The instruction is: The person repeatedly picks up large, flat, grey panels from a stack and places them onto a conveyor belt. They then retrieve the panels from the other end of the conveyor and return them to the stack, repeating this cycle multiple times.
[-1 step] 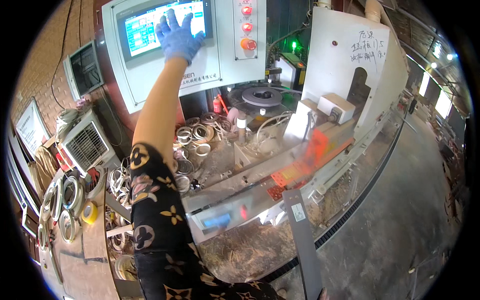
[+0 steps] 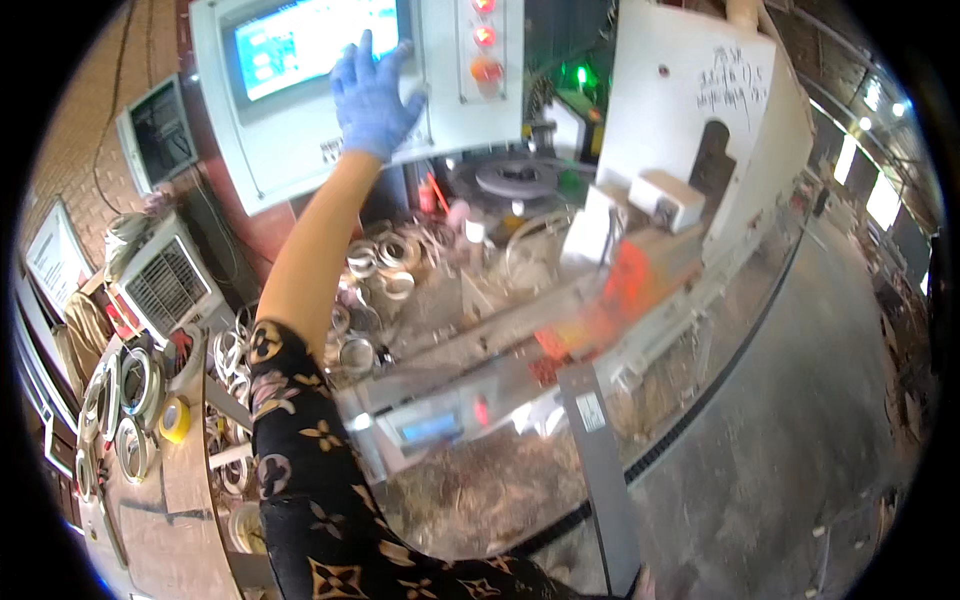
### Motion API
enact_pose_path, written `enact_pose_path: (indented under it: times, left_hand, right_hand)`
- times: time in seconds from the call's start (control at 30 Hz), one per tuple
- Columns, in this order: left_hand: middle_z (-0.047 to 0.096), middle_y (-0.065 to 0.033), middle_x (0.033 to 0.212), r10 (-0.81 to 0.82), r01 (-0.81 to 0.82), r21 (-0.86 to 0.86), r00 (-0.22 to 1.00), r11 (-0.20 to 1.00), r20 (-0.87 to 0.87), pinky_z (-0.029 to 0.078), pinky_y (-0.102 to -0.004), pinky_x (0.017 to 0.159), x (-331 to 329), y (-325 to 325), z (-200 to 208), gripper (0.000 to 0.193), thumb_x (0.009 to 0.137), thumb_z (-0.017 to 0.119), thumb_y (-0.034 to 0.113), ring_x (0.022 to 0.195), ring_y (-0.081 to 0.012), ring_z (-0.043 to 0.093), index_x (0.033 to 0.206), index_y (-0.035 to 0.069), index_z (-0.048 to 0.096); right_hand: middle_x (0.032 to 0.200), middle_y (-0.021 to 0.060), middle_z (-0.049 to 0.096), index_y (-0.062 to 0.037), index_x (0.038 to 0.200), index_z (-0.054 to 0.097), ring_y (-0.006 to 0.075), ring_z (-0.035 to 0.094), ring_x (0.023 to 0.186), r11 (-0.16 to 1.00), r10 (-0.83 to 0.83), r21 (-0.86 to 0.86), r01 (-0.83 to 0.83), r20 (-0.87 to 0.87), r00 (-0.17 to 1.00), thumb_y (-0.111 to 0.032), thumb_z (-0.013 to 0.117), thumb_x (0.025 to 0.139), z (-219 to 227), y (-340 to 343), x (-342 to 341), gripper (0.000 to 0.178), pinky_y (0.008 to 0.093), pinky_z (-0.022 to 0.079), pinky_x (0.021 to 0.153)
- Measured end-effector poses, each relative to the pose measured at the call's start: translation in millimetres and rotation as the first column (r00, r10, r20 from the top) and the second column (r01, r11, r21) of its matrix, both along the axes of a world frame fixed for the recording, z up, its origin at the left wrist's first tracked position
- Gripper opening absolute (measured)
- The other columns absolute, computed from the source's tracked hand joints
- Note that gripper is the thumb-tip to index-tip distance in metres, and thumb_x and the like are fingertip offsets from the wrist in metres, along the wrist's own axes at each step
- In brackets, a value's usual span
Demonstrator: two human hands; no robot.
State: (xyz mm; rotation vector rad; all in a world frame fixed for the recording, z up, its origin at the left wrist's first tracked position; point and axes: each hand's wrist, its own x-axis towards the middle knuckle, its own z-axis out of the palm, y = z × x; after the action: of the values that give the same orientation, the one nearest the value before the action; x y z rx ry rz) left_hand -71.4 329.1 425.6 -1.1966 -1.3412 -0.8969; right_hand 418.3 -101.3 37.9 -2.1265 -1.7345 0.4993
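Grey panel (image 2: 600, 480) nearest, low ctr-R; R hand (image 2: 643, 582) by its btm end, mostly cut off, grip can't tell. Wood bench (image 2: 185, 560) w/ coils (image 2: 133, 450) L, floor (image 2: 750, 450) R. Beyond: gloved L hand (image 2: 375, 108), fingers spread wide, at lit screen (image 2: 290, 50), contact unclear.

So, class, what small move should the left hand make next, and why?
Probably lower the gloved left hand from the screen toward the long grey panel: its fingers are spread and hold nothing, while only a sliver of the right hand shows beside the panel's near end, so extra support might help.
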Motion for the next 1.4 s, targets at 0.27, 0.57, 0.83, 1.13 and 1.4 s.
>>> enact_pose_path:
  times: [0.27, 0.57, 0.83, 1.13, 1.4]
  left_hand:
    - [0.044, -0.0121, 0.122, -0.017, 0.971, 0.237, -0.237, 0.031, 0.971, 0.037, -0.0305, 0.098, 179, -144, -420, 0.074, 0.08, 0.069, 0.016, 0.112, -0.0214, 0.045, 0.136, -0.003, 0.024]
    - [0.062, -0.0013, 0.1, 0.507, 0.784, 0.613, -0.569, 0.096, 0.648, 0.053, -0.0332, 0.076, 319, -212, -466, 0.039, 0.083, 0.065, 0.036, 0.088, -0.0149, 0.061, 0.112, 0.012, 0.054]
    - [0.063, -0.0022, 0.096, 0.438, 0.737, 0.54, -0.676, 0.407, 0.593, 0.053, -0.0327, 0.068, 377, -109, -482, 0.032, 0.087, 0.061, 0.032, 0.082, -0.0157, 0.063, 0.112, 0.014, 0.053]
    - [0.062, -0.0058, 0.098, 0.276, 0.601, 0.566, -0.783, 0.564, 0.557, 0.049, -0.0302, 0.068, 426, -39, -512, 0.032, 0.088, 0.06, 0.021, 0.084, -0.0158, 0.059, 0.113, 0.002, 0.052]
    - [0.062, -0.0026, 0.095, 0.176, 0.547, 0.49, -0.769, 0.678, 0.615, 0.05, -0.0303, 0.063, 442, 40, -534, 0.034, 0.089, 0.057, 0.032, 0.077, -0.0143, 0.059, 0.113, 0.008, 0.054]
  right_hand:
    - [0.1, 0.0233, 0.049, 0.0006, 0.135, 0.027, 0.0393, 0.05, 0.09, 0.993, 0.108, 0.042, -0.112, 0.085, 0.99, -0.025, 0.078, 0.058, -52, -29, 41, 0.095, 0.0456, 0.044, 0.079]
    - [0.1, 0.0216, 0.05, 0.0003, 0.134, 0.03, 0.0378, 0.051, 0.089, 0.986, 0.155, 0.039, -0.163, 0.154, 0.976, -0.028, 0.079, 0.055, -71, -15, 83, 0.097, 0.0463, 0.044, 0.078]
    - [0.107, 0.021, 0.052, -0.0117, 0.138, 0.034, 0.0371, 0.053, 0.097, 0.98, 0.19, -0.075, -0.184, 0.078, 0.979, -0.027, 0.082, 0.056, -54, 92, 117, 0.096, 0.0428, 0.046, 0.083]
    - [0.11, 0.0211, 0.052, -0.0138, 0.138, 0.035, 0.0373, 0.053, 0.098, 0.938, 0.325, -0.143, -0.316, 0.042, 0.945, -0.028, 0.08, 0.059, -52, 196, 195, 0.092, 0.0442, 0.047, 0.081]
    - [0.11, 0.0216, 0.05, -0.0165, 0.139, 0.034, 0.0374, 0.053, 0.097, 0.922, 0.371, -0.13, -0.365, 0.03, 0.928, -0.03, 0.08, 0.06, -46, 275, 194, 0.092, 0.0448, 0.046, 0.082]
